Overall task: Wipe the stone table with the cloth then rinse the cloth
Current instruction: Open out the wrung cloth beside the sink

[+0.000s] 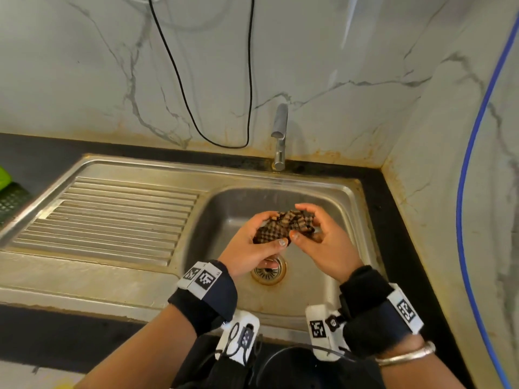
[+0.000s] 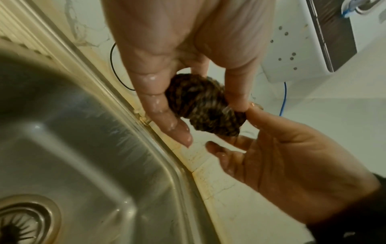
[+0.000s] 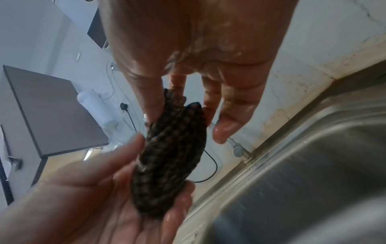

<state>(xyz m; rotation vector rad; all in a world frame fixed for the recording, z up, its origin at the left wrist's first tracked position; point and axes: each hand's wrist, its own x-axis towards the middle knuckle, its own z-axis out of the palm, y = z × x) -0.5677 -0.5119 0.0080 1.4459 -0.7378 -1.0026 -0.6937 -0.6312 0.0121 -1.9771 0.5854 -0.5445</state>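
Observation:
A brown checked cloth (image 1: pixel 283 224) is bunched up between both hands over the steel sink basin (image 1: pixel 224 209). My left hand (image 1: pixel 269 231) grips its left end, thumb on the near side and fingers curled behind. My right hand (image 1: pixel 306 223) pinches the right end from above. In the left wrist view the wadded cloth (image 2: pixel 204 105) sits between wet fingers (image 2: pixel 177 130), with the right hand (image 2: pixel 282 156) meeting it from below. The right wrist view shows the cloth (image 3: pixel 171 156) lying across the left hand's palm (image 3: pixel 94 198). The black stone counter (image 1: pixel 398 220) frames the sink.
The tap (image 1: pixel 280 130) stands behind the basin, the drain (image 1: pixel 269 272) below the hands. A ribbed drainboard (image 1: pixel 112 214) lies to the left, a green basket (image 1: pixel 8 192) at the far left. A black cable (image 1: pixel 250 80) and a blue hose (image 1: pixel 471 164) hang on the marble wall.

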